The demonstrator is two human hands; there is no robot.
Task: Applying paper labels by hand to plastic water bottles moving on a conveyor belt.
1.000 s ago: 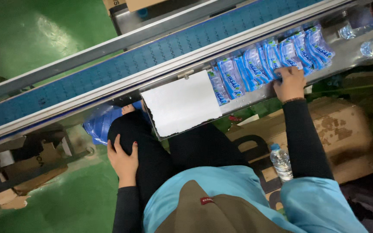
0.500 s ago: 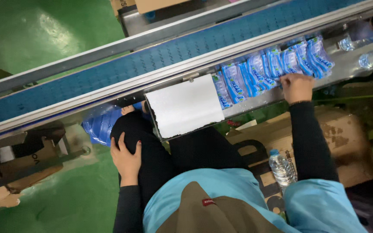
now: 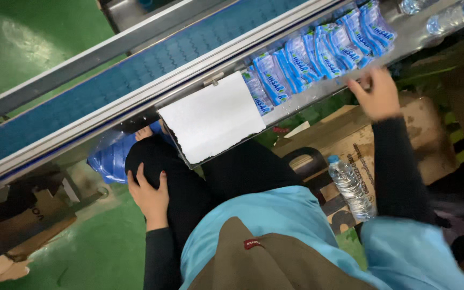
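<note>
Reaching toward labels [image 3: 318,59] with right hand [image 3: 377,96], fingers spread, grasping nothing, just beside row's near edge. Resting left hand [image 3: 149,196] flat on knee, empty. Labels lying overlapped in row on steel ledge [image 3: 318,99] beside blue belt [image 3: 135,70], next to white sheet [image 3: 213,118]. Judging work barely begun: row whole, belt bare. Bottle [image 3: 350,188] standing near carton.

Even indoor light, slight motion blur
</note>
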